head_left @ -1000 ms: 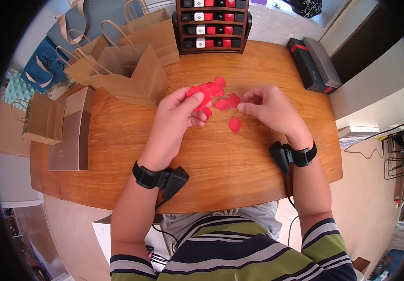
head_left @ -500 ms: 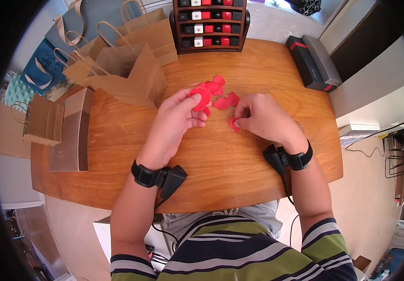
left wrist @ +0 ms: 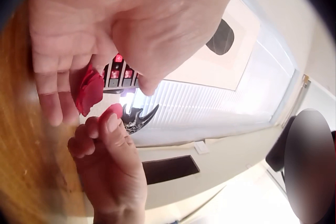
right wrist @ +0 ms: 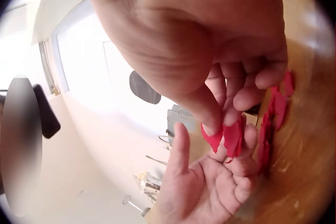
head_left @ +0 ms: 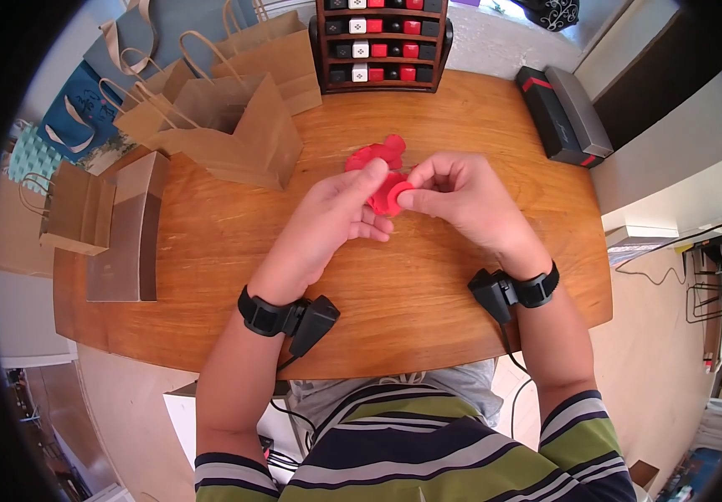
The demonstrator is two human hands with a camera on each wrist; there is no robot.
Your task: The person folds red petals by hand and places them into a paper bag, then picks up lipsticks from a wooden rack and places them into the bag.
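Note:
Red petals (head_left: 382, 203) lie stacked against the fingers of my left hand (head_left: 327, 213), whose thumb stands raised off them. My right hand (head_left: 474, 201) pinches one petal (head_left: 401, 192) between thumb and fingertips, right beside that stack. From the left wrist, the stack (left wrist: 90, 91) rests along the extended left fingers, and the right hand (left wrist: 115, 171) holds its petal just below. In the right wrist view the pinched petal (right wrist: 211, 139) is close to the left-hand stack (right wrist: 233, 139). More petals (head_left: 382, 152) lie on the table behind the left hand.
Brown paper bags (head_left: 264, 134) stand at the table's back left, with a flat box (head_left: 135, 226) and a small bag (head_left: 80, 209) at the left edge. A dark rack (head_left: 382, 46) is at the back; long boxes (head_left: 557, 117) lie back right.
My right hand has lifted a loose petal from the table and brought it to the left hand's stack. The left thumb has come off the petals, and that hand has shifted slightly right.

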